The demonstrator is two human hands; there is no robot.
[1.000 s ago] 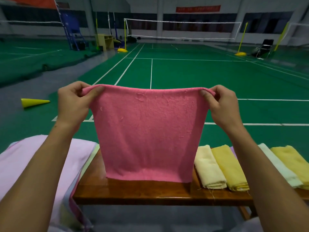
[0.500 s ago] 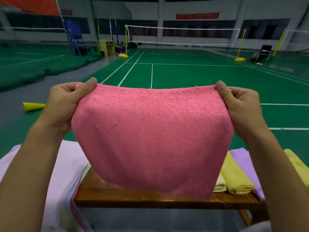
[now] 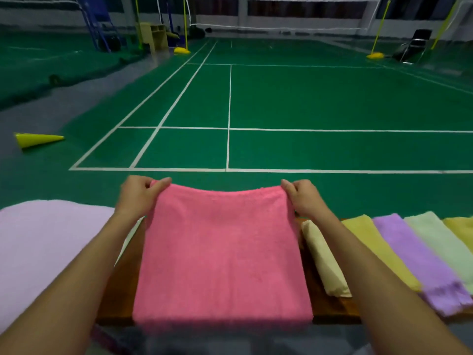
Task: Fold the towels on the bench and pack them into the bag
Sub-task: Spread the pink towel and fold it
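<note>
Pinching the two far corners of the pink terry-cloth towel (image 3: 222,254), the left hand (image 3: 139,194) and the right hand (image 3: 303,197) each have thumb and curled fingers closed on the fabric, and the cloth lies spread over the brown wooden tabletop (image 3: 330,307) with its near edge draping just past the near rim. It looks light, soft and limp, with a nubbly looped pile that should grip skin well and will not slip, though it has no stiffness of its own and will sag or bunch wherever it is unsupported; corners and edges are the sensible places to hold it, since a grasp in the middle would only gather a lump. Nothing about it is fragile. It reads as a roughly square panel, probably doubled already, though the layers cannot be told apart from here. To the right, lying side by side on the tabletop, are folded towels of the same plush weave: a cream folded towel (image 3: 323,262) nearest, then a yellow folded towel (image 3: 376,247), a lilac fringed towel (image 3: 419,257), a pale green folded towel (image 3: 442,239) and a further yellow one at the frame's edge. At the left a large pale lilac cloth (image 3: 48,249) lies in a soft mound; whether it is the bag cannot be told. Beyond stretches a smooth green court floor with white lines
</note>
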